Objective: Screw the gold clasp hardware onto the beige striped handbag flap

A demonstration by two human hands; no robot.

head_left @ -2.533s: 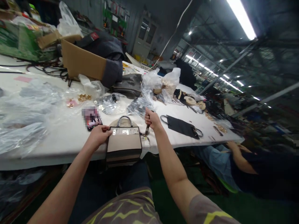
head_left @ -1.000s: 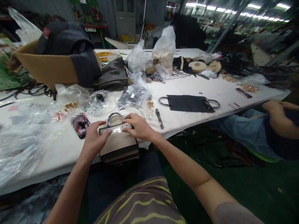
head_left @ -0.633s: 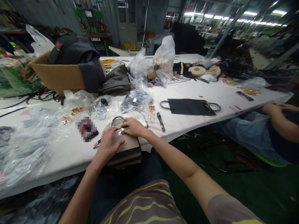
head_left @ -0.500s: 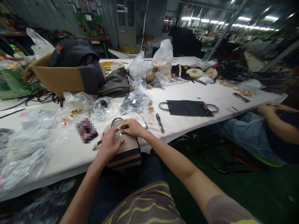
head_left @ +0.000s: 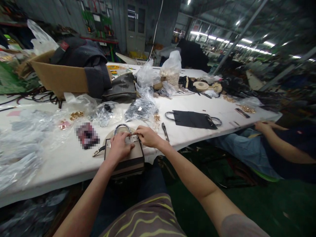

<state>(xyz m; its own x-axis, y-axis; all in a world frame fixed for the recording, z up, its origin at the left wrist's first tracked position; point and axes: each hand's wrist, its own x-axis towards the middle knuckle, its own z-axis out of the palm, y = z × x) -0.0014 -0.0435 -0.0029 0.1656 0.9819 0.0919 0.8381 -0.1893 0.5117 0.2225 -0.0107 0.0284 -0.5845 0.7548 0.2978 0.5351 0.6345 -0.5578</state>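
A beige handbag [head_left: 130, 154] with dark edging sits at the table's near edge, its looped handle [head_left: 122, 126] standing up at the far side. My left hand [head_left: 120, 146] lies over the bag's upper left part, fingers curled at the top edge and thumb stretched inward. Beside it, my right hand [head_left: 148, 136] has its fingers closed in a pinch at the top edge near the handle; what sits between the fingertips is hidden. Clear plastic [head_left: 133, 138] shows between the hands. From the bag's left side sticks out a dark strap with a metal end [head_left: 98, 151].
A pen-like metal tool [head_left: 165, 132] and a flat black bag piece with handles [head_left: 195, 119] lie to the right. Gold fittings [head_left: 76, 115], plastic bags [head_left: 140, 110], a blurred-out item [head_left: 87, 135] and a cardboard box [head_left: 60, 77] surround the work. Another person's hands [head_left: 265, 126] are at far right.
The bag now shows its dark left edge and more of its front panel. My right hand has shifted slightly right along the top edge; my left hand stays on the bag. The view has turned slightly.
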